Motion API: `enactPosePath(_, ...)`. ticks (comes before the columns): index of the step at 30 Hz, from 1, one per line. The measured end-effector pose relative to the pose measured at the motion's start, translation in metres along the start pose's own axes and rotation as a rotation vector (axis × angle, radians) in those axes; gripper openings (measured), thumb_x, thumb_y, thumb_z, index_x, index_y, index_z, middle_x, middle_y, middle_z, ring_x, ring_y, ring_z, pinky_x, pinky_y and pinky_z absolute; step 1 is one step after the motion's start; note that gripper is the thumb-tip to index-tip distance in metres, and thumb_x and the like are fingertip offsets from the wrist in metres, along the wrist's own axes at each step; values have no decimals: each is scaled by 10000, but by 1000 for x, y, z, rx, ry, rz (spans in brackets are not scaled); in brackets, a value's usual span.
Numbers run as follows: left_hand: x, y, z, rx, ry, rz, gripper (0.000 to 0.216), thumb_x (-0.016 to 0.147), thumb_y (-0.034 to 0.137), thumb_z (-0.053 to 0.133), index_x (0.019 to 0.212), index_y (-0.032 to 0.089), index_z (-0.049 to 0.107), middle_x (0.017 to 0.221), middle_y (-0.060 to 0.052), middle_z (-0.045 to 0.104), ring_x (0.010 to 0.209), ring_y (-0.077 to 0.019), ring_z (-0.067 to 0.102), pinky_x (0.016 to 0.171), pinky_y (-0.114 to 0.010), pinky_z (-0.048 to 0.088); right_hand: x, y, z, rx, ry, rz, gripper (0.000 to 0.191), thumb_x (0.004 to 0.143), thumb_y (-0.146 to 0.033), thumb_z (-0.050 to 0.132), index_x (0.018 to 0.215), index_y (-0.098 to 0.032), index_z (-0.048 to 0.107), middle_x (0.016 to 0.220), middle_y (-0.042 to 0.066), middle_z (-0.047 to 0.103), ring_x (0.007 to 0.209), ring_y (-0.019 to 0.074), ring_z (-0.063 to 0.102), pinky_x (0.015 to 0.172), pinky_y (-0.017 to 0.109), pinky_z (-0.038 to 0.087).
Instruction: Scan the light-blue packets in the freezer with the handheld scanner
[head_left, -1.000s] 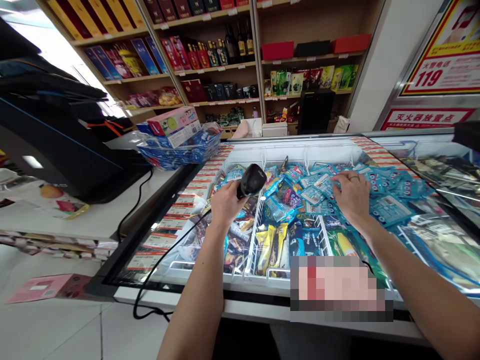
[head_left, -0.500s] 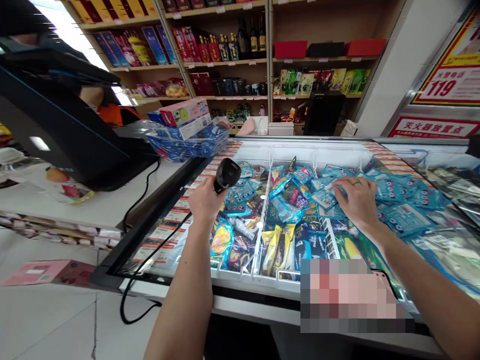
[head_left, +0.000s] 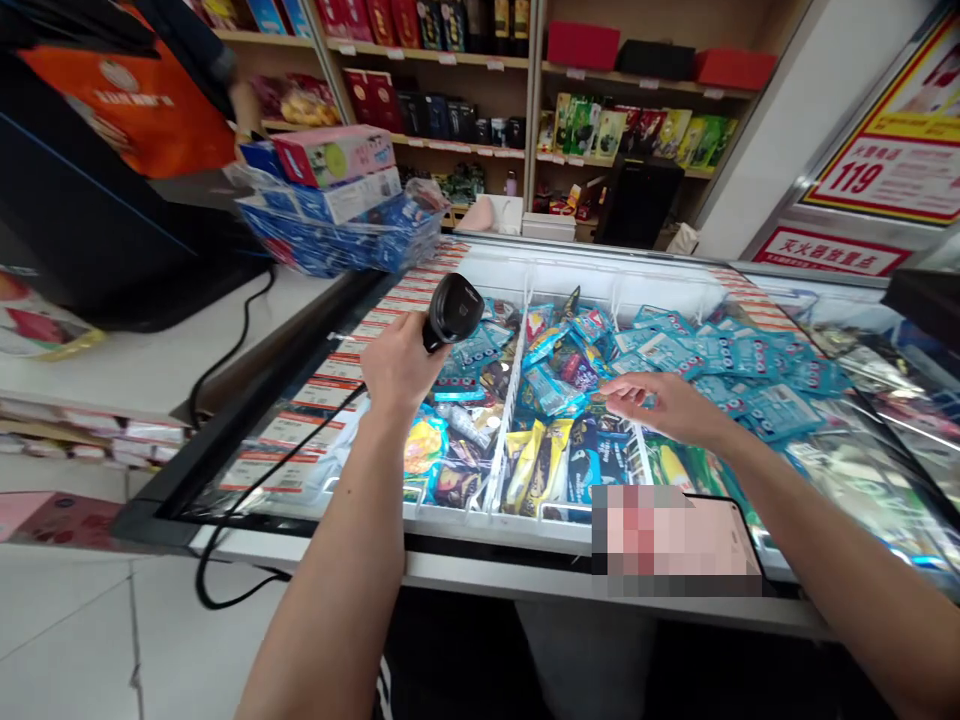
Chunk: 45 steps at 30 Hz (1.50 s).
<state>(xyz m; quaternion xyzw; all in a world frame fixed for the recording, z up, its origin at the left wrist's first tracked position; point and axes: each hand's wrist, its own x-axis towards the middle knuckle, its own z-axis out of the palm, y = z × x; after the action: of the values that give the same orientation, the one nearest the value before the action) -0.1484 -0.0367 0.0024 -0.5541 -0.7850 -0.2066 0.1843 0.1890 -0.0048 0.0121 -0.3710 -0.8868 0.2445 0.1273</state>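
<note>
My left hand (head_left: 399,362) is wrapped round the handle of a black barcode scanner (head_left: 456,308), held above the left part of the chest freezer (head_left: 465,555). Its black cable trails down toward the freezer's front edge. My right hand (head_left: 660,402) hovers over the freezer with fingers stretched out to the left and nothing in them. Around that hand lie blue ice cream packets (head_left: 776,412), piled in the right-hand section. Below it, yellow ice cream packets (head_left: 551,465) stand in the middle section, between white wire dividers (head_left: 510,415).
A phone (head_left: 727,535), partly blurred out, lies on the freezer's front edge. At left stand a black checkout terminal (head_left: 90,210) and a blue wrapped pile of boxes (head_left: 337,215). A person in an orange vest (head_left: 135,105) is behind it. Stocked shelves (head_left: 450,55) line the back.
My right hand has moved left, away from the blue packets it was touching, and its fingers are straighter. The view has tilted downward. My left hand keeps the scanner.
</note>
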Motion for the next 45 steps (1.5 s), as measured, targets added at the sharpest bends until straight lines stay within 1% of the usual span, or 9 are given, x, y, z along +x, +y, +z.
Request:
enactPosePath(3, -9, 20, 0, -55, -5, 116, 364, 758, 417, 484, 1044, 198, 536, 987, -80, 606, 913, -250, 558, 653, -301, 363, -23, 0, -4, 73, -200, 7, 471, 780, -551, 485, 1152, -269, 545, 1102, 38, 605, 984, 204, 560, 820, 350, 447)
enactPosePath(5, -16, 36, 0, -74, -16, 218, 331, 760, 382, 484, 1036, 206, 537, 977, -71, 602, 919, -248, 553, 639, -300, 360, -35, 1, -6, 54, -292, -20, 563, 727, -592, 528, 1196, -281, 512, 1211, 38, 534, 1108, 230, 480, 919, 380, 391)
enactPosePath(10, -31, 68, 6, -38, -97, 467, 322, 767, 345, 474, 1053, 206, 525, 955, -72, 591, 921, -250, 544, 628, -308, 366, -46, -2, -2, -47, -399, -97, 786, 605, -645, 610, 1265, -255, 431, 1282, 61, 430, 1220, 278, 319, 1008, 410, 277)
enactPosePath(16, -35, 77, 14, 12, -177, 532, 345, 776, 313, 461, 1100, 202, 500, 983, -83, 585, 948, -249, 532, 665, -319, 383, -48, -1, 6, -102, -373, -108, 735, 600, -623, 618, 1208, -240, 464, 1193, 75, 464, 1159, 295, 342, 995, 424, 254)
enactPosePath(23, -33, 83, 18, 58, -211, 546, 354, 783, 337, 462, 1112, 210, 497, 1023, -89, 588, 971, -252, 532, 689, -324, 391, -48, 1, 13, -132, -293, -109, 678, 584, -558, 653, 1142, -213, 485, 1103, 76, 495, 1059, 281, 395, 914, 406, 307)
enactPosePath(31, -33, 83, 16, 20, -184, 550, 369, 760, 334, 488, 1114, 228, 503, 1019, -81, 600, 953, -253, 545, 693, -324, 403, -47, 1, 17, -162, -240, -120, 665, 544, -574, 656, 1062, -189, 498, 1034, 84, 496, 1013, 280, 402, 870, 396, 326)
enactPosePath(37, -35, 95, 6, -42, -186, 563, 591, 729, 364, 505, 1285, 238, 350, 1121, -81, 564, 1028, -261, 517, 836, -360, 402, -45, 2, 15, -126, -267, -129, 748, 485, -593, 680, 1088, -191, 494, 1056, 81, 496, 1024, 277, 400, 885, 410, 315)
enactPosePath(41, -39, 98, 2, -92, -210, 579, 647, 729, 354, 493, 1331, 250, 279, 1175, -79, 539, 1065, -258, 501, 902, -385, 380, -45, 1, 13, -126, -259, -129, 735, 496, -597, 676, 1076, -180, 500, 1070, 95, 495, 1046, 287, 390, 881, 426, 319)
enactPosePath(45, -41, 99, 0, -122, -215, 600, 697, 735, 333, 484, 1368, 219, 216, 1246, -87, 499, 1136, -256, 459, 999, -423, 301, -45, 2, 14, -138, -242, -146, 729, 504, -602, 670, 1064, -163, 509, 1052, 113, 502, 1043, 294, 391, 871, 443, 321)
